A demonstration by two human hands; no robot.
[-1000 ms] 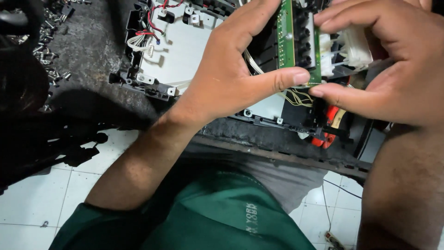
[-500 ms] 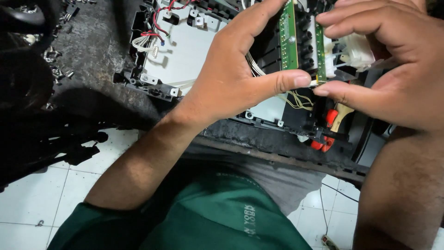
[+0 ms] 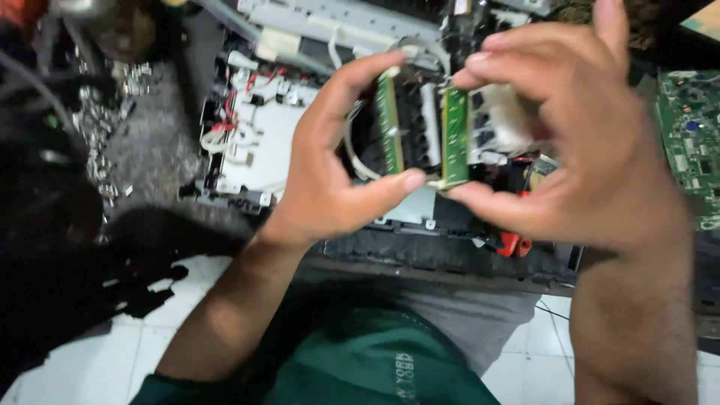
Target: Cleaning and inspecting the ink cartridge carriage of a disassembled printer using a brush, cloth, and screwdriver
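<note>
Separated now, left hand [image 3: 330,187] pinches 1 green circuit board [image 3: 388,124]; right hand [image 3: 585,142] pinches another board [image 3: 454,135].

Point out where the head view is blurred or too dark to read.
Head view: motion blur softens both hands, left and right, and the green boards they pinch; the left edge is near-black shadow; the white floor tiles look bright but soft.
</note>
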